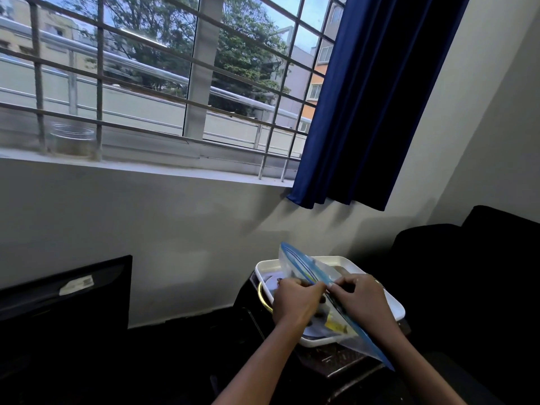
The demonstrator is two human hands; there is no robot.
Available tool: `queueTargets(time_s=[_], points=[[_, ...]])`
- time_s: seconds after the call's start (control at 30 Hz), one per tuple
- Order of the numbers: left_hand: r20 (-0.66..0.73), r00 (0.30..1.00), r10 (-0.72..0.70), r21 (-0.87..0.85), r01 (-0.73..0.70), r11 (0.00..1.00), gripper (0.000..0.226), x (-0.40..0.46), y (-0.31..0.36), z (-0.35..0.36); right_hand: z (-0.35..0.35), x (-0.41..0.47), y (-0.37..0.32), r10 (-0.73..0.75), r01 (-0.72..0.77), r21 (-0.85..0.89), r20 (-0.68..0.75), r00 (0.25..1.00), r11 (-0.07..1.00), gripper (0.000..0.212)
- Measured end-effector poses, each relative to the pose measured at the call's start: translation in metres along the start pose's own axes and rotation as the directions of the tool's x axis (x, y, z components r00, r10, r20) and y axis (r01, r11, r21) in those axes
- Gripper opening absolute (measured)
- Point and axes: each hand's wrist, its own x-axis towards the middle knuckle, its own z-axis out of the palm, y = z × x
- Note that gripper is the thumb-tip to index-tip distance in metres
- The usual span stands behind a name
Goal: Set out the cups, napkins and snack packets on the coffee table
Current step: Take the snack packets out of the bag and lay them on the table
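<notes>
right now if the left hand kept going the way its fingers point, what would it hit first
The left hand points right, toward the right hand, both pinching the zip bag. It would likely meet the right hand's fingers first; depth is unclear.

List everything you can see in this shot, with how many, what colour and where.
zip bag: one, clear with blue seal, held over the tray
tray: one, white, on the dark table
table: one, dark, bottom centre
jar: one, clear, on the windowsill at left
curtain: one, navy blue, right of the window
window grille: one, dark bars, across the window
monitor: one, black, lower left
sofa: one, black, at right
left hand: pinches the bag's seal
right hand: pinches the bag's seal
</notes>
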Motion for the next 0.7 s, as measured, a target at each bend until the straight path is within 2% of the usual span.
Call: queueTargets(time_s=[0.17, 0.27, 0.33, 0.53, 0.7], points=[[0.007, 1.0, -0.007, 0.006, 0.007, 1.0, 0.012, 0.003, 0.001, -0.002, 0.005, -0.001, 0.003, 0.001, -0.003, -0.02, -0.095, 0.996, 1.0, 0.025], [-0.025, 1.0, -0.008, 0.0, 0.008, 1.0, 0.03, 0.005, 0.0, -0.003, 0.003, 0.002, 0.005, 0.039, -0.032, 0.034, -0.226, 0.973, 0.999, 0.025], [-0.05, 0.999, -0.004, -0.002, 0.004, 1.0, 0.037, 0.007, -0.002, -0.004, 0.002, 0.004, 0.006, 0.056, -0.042, 0.061, -0.248, 0.967, 0.997, 0.023], [-0.072, 0.997, 0.04, 0.046, -0.036, 0.998, 0.018, 0.009, -0.006, -0.002, 0.001, 0.0, 0.006, 0.028, -0.028, -0.027, 0.002, 1.0, 0.999, 0.006], [-0.195, 0.978, 0.079, 0.08, -0.064, 0.995, 0.019, 0.01, -0.007, -0.001, -0.006, -0.006, 0.007, 0.04, -0.026, -0.107, 0.126, 0.991, 0.994, 0.018]])
